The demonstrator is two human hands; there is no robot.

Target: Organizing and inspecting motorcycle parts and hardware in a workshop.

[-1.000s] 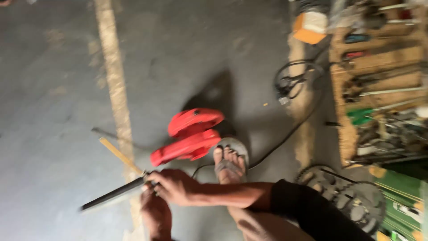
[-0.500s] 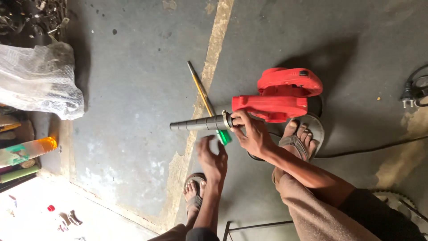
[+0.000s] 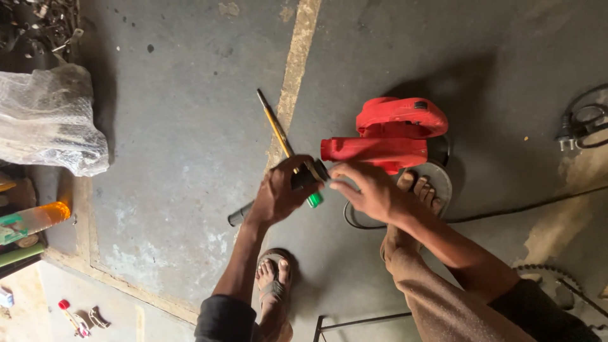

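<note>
Blower (image 3: 389, 136): red, lying on floor (image 3: 183, 126), nozzle end at both hands.
Left hand (image 3: 278, 190): clenched around dark tube (image 3: 240, 215).
Right hand (image 3: 367, 190): fingertips pinching at tube's end.
Screwdriver (image 3: 275, 123): just beside left hand.

A bright red blower (image 3: 389, 134) lies on the dull grey concrete floor (image 3: 171, 126), a yellow-and-black screwdriver (image 3: 278, 130) at its nine o'clock, a green cap (image 3: 314, 201) below the black nozzle tube (image 3: 244, 214), and a clear, whitish plastic bag (image 3: 47, 120) at far nine o'clock.
</note>
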